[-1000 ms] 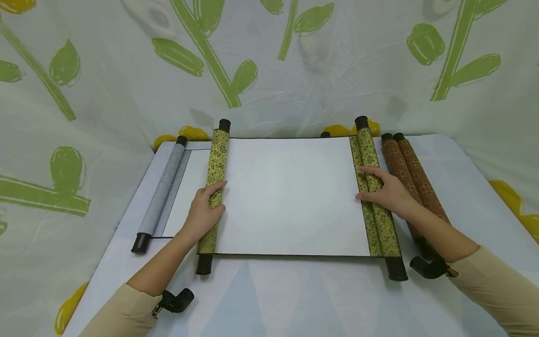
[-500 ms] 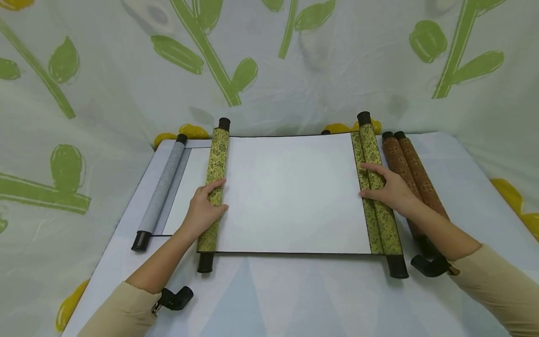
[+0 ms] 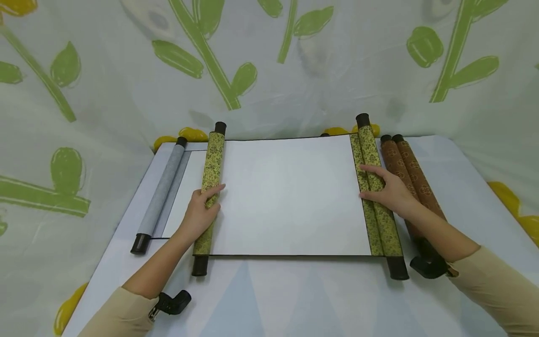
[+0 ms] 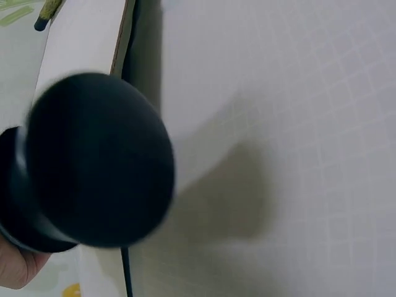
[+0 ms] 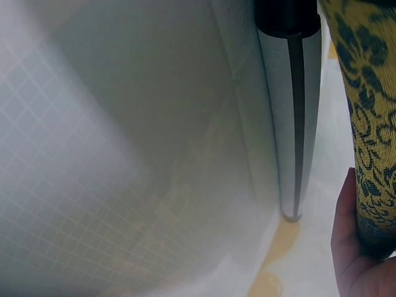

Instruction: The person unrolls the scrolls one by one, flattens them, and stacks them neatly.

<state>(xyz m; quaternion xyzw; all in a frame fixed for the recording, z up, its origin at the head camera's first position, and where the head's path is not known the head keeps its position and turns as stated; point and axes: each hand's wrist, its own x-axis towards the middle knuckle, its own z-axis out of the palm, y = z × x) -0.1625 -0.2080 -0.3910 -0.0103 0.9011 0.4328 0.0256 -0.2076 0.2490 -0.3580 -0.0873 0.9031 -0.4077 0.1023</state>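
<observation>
A hanging scroll with a blank white sheet (image 3: 290, 196) lies unrolled between two yellow-green brocade rollers with black end caps. Across its left roller (image 3: 214, 157) my left hand (image 3: 197, 210) grips, thumb and index finger reaching over to the sheet side. My right hand (image 3: 389, 189) holds the right roller (image 3: 381, 215), fingertips on the flat brocade strip (image 3: 367, 224) beside it. In the left wrist view a large black end cap (image 4: 102, 161) hides most of the left hand (image 4: 18, 269). The right wrist view shows the right hand (image 5: 362, 266) against the patterned roller (image 5: 371, 124).
Left of the scroll, a grey roller (image 3: 162, 189) has its own white sheet (image 3: 187, 196) running under the brocade one. Two brown patterned rollers (image 3: 414, 173) lie close to the right. A pale cloth with blue triangles (image 3: 269, 299) covers the table; a leaf-printed curtain (image 3: 269, 93) hangs behind.
My left hand and the left roller have shifted slightly to the left, showing a bit more white sheet. The right hand and right roller stay nearly where they were.
</observation>
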